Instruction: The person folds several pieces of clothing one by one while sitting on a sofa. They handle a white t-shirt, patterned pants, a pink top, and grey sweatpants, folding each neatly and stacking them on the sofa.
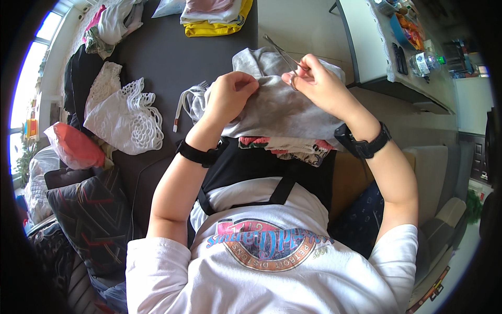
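Grey fabric, a garment with a drawstring (pixel 270 110), lies over my lap. My left hand (pixel 231 94) pinches a bit of this fabric between thumb and fingers. In my right hand (pixel 313 80) is a pair of small metal scissors (pixel 280 51), its finger loops around thumb and fingers and its blades pointing up and to the left, above the fabric. The blades look slightly apart. A white drawstring (pixel 182 104) with a dark and metal tip hangs out at the left. Folded floral cloth (pixel 290 147) lies under the grey garment.
White lace cloth (pixel 125 114) lies on the dark couch (pixel 164 51) at left, near a red item in a plastic bag (pixel 74 145) and a patterned cushion (pixel 94 219). Folded clothes (pixel 215 17) lie at the top. A table (pixel 364 43) at right holds a plastic bottle (pixel 425 62).
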{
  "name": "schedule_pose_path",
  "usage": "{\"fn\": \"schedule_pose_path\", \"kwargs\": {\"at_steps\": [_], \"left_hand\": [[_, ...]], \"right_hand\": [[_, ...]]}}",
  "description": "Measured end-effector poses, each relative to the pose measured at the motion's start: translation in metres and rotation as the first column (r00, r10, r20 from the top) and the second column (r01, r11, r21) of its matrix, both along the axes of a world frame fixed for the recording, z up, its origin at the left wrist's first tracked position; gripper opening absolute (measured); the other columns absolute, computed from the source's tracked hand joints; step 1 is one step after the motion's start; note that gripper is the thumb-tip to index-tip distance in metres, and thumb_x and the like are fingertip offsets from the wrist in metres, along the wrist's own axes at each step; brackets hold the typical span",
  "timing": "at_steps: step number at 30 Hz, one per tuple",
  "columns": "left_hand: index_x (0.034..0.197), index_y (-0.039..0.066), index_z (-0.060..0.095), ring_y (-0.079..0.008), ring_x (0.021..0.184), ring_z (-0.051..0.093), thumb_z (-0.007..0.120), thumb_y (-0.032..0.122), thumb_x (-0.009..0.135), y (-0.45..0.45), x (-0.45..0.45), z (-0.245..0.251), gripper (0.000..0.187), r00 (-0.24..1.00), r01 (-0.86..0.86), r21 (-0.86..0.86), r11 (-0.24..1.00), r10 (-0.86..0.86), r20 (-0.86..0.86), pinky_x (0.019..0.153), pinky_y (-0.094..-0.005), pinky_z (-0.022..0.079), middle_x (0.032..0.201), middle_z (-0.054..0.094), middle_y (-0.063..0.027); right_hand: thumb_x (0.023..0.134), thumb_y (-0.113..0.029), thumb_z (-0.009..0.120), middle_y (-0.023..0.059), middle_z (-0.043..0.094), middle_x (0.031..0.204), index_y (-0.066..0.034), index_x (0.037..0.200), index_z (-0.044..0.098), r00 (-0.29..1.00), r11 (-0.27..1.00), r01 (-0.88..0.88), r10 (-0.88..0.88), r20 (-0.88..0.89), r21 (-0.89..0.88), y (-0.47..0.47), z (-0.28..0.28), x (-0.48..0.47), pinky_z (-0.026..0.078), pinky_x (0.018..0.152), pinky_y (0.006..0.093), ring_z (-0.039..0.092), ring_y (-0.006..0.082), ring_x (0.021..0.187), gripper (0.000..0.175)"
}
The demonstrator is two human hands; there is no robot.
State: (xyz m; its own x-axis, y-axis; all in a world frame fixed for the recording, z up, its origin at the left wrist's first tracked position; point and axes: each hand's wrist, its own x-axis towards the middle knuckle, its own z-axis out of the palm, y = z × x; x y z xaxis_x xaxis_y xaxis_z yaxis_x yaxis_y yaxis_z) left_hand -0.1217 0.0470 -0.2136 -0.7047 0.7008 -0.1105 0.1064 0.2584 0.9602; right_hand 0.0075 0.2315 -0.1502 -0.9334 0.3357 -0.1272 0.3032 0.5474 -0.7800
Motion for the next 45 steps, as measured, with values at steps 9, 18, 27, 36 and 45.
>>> {"fn": "schedule_pose_path", "kwargs": {"at_steps": [9, 18, 27, 36, 45], "left_hand": [[0.093, 0.007, 0.07, -0.0088, 0.073, 0.062, 0.07, 0.018, 0.083, -0.007, -0.009, 0.005, 0.015, 1.0, 0.016, 0.025, 1.0, -0.017, 0.024, 0.07, -0.0234, 0.048, 0.079, 0.068, -0.0009], [0.091, 0.01, 0.071, -0.0168, 0.08, 0.063, 0.07, 0.017, 0.08, -0.002, -0.006, 0.011, 0.012, 0.992, 0.014, 0.077, 0.997, -0.004, -0.127, 0.073, -0.0292, 0.049, 0.088, 0.061, -0.0062], [0.092, 0.011, 0.071, -0.0131, 0.09, 0.054, 0.072, 0.016, 0.081, -0.001, 0.001, 0.024, 0.012, 0.94, -0.002, 0.016, 1.0, 0.007, -0.342, 0.072, -0.0266, 0.042, 0.094, 0.056, -0.0021], [0.093, 0.011, 0.072, -0.0137, 0.088, 0.054, 0.072, 0.017, 0.081, -0.002, -0.002, 0.023, 0.013, 0.933, 0.011, 0.015, 1.0, -0.005, -0.361, 0.07, -0.0268, 0.042, 0.095, 0.056, -0.0025], [0.089, 0.01, 0.072, -0.0229, 0.088, 0.059, 0.072, 0.012, 0.077, -0.001, -0.003, 0.028, 0.012, 0.952, -0.028, 0.08, 0.996, 0.05, -0.301, 0.074, -0.0313, 0.048, 0.093, 0.059, -0.0098]], "right_hand": [[0.083, -0.051, 0.066, 0.0113, 0.062, 0.083, -0.0006, 0.092, 0.057, 0.92, 0.812, -0.253, 0.035, 0.39, 0.525, -0.017, 0.047, 0.018, 0.049, 0.07, 0.0395, 0.061, 0.0315, 0.077, 0.053], [0.079, -0.051, 0.067, 0.0154, 0.069, 0.078, 0.0029, 0.083, 0.068, 0.879, 0.562, -0.438, 0.105, 0.465, 0.702, -0.029, 0.037, 0.022, 0.055, 0.067, 0.0373, 0.07, 0.0277, 0.074, 0.054], [0.076, -0.053, 0.07, 0.0154, 0.068, 0.077, 0.0022, 0.084, 0.065, 0.891, 0.509, -0.433, 0.116, 0.439, 0.744, -0.037, 0.025, 0.009, 0.055, 0.064, 0.037, 0.069, 0.0268, 0.074, 0.056], [0.076, -0.051, 0.071, 0.0146, 0.068, 0.076, 0.0004, 0.082, 0.066, 0.909, 0.46, -0.409, 0.124, 0.399, 0.788, -0.039, 0.023, 0.007, 0.054, 0.061, 0.0349, 0.07, 0.0249, 0.071, 0.052], [0.08, -0.046, 0.07, 0.0141, 0.068, 0.076, -0.0011, 0.085, 0.066, 0.903, 0.529, -0.402, 0.097, 0.418, 0.747, -0.036, 0.024, 0.005, 0.054, 0.063, 0.0363, 0.069, 0.0264, 0.073, 0.046]]}}
